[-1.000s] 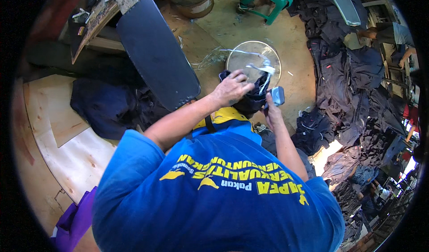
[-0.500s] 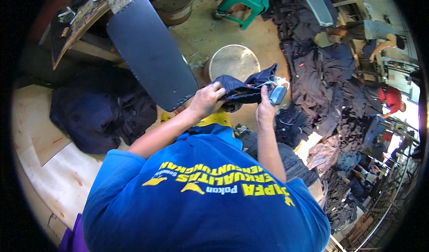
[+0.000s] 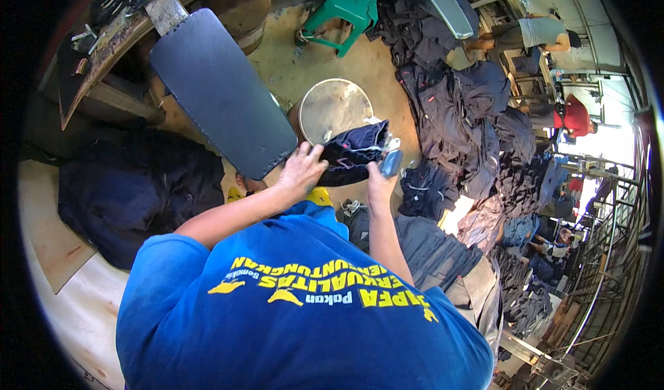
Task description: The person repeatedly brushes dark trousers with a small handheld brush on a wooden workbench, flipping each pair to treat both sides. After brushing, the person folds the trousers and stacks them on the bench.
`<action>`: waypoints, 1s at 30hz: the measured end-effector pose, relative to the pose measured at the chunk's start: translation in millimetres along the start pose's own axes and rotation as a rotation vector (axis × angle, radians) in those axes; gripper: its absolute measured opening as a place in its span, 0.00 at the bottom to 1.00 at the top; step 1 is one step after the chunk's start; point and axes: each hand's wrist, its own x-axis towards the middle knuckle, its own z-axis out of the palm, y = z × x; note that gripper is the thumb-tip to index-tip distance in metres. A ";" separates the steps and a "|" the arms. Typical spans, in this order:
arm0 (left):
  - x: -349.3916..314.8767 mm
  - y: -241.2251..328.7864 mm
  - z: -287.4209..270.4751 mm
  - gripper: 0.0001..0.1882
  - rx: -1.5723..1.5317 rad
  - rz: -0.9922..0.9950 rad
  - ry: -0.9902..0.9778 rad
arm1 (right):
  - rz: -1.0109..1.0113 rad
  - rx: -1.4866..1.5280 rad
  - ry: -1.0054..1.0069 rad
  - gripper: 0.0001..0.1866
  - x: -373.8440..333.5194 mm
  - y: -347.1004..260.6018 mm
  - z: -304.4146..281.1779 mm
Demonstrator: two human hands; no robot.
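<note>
Left hand point(image 3: 302, 169) seemingly pinches dark cloth point(image 3: 344, 160), now spread broader; right hand point(image 3: 380, 182) grips a bluish object point(image 3: 391, 164).

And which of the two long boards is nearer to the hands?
The wide dark board, whose near end lies close by the left hand; the narrow grey board is farther off, right of the green stool.

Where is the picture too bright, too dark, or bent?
Head view, right: glare washes out detail beside the person in red; head view, left: the cloth heap sinks into shadow; head view, upper left: the wooden bench edge looks curved; head view, centre: the held cloth looks dark.
</note>
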 end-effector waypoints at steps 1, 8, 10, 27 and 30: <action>-0.2 5.8 -4.8 0.12 0.079 0.075 0.043 | -0.123 -0.073 0.049 0.33 -2.0 -11.4 2.0; 13.6 2.4 30.9 0.26 -0.569 -0.108 -0.561 | -0.346 -1.026 -0.223 0.34 13.9 -58.3 38.4; -1.1 -18.2 45.2 0.40 -0.589 -0.269 -0.813 | -0.284 -0.956 -0.332 0.32 13.5 -59.8 52.9; -106.0 -401.1 -234.3 0.22 -1.709 -0.551 0.465 | -1.191 -0.215 -0.605 0.19 19.7 -174.6 262.5; -76.0 -389.9 -190.3 0.21 -1.914 -0.317 0.323 | -1.169 -0.534 -0.841 0.22 -24.6 -106.0 221.6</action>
